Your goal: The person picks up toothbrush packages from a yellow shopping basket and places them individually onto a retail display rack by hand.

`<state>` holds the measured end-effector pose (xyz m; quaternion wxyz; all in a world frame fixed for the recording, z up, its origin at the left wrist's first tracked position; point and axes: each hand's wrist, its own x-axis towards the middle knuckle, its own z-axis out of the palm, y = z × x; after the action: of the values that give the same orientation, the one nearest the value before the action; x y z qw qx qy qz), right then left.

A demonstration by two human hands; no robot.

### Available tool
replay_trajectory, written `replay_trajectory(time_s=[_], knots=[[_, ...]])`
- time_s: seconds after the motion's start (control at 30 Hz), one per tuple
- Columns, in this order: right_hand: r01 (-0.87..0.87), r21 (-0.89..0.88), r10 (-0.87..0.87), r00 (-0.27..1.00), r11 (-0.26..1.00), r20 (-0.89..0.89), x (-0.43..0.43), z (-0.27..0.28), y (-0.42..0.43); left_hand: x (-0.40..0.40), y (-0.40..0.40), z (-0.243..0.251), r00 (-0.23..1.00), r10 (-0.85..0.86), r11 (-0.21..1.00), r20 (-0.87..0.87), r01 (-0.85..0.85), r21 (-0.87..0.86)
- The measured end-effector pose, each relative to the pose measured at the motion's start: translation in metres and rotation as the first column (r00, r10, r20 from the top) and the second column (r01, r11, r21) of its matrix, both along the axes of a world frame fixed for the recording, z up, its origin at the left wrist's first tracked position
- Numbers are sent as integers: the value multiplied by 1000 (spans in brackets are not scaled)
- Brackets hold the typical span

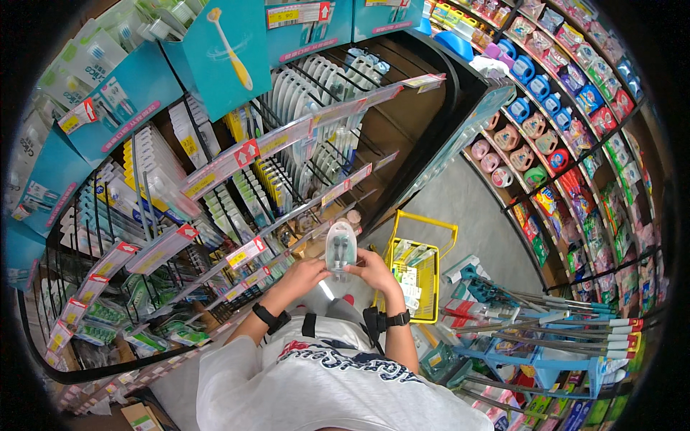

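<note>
Between my two hands is a clear oval blister pack [341, 247] holding two dark-headed items, seemingly toothbrushes. My left hand [306, 275] grips its lower left edge with the fingertips. On the other side, the thumb and fingers of my right hand [375, 271] pinch the lower right edge. The pack is upright in front of my body, near the lower rails of the toothbrush rack [345, 186]. Similar oval packs [294, 89] hang in a row on upper hooks.
A yellow shopping basket [435, 293] with several packages stands on the floor right of my right hand. Mops with long handles [544, 326] jut in from the right. Shelves of detergent bottles [533, 124] curve along the far right. Price rails [248, 156] project from the rack.
</note>
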<state>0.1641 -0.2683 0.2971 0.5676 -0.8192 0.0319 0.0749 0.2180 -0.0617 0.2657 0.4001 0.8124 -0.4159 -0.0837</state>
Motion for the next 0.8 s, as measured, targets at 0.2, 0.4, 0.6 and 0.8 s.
replay_trajectory(time_s=[0.2,0.4,0.6,0.8], knots=[[-90,56,97,986,994,-134,31,-31,-37,10,-20,-9,997,37,998,-67,-34,46],[-192,157,240,888,969,-393,85,-54,-80,39,-56,-48,973,25,999,-231,-15,47],[-271,127,298,816,954,-496,145,-123,-124,68,-105,-97,938,74,993,-338,-39,108],[-455,-107,375,826,884,-420,194,-171,-152,88,-131,-142,976,57,994,-212,-35,106]])
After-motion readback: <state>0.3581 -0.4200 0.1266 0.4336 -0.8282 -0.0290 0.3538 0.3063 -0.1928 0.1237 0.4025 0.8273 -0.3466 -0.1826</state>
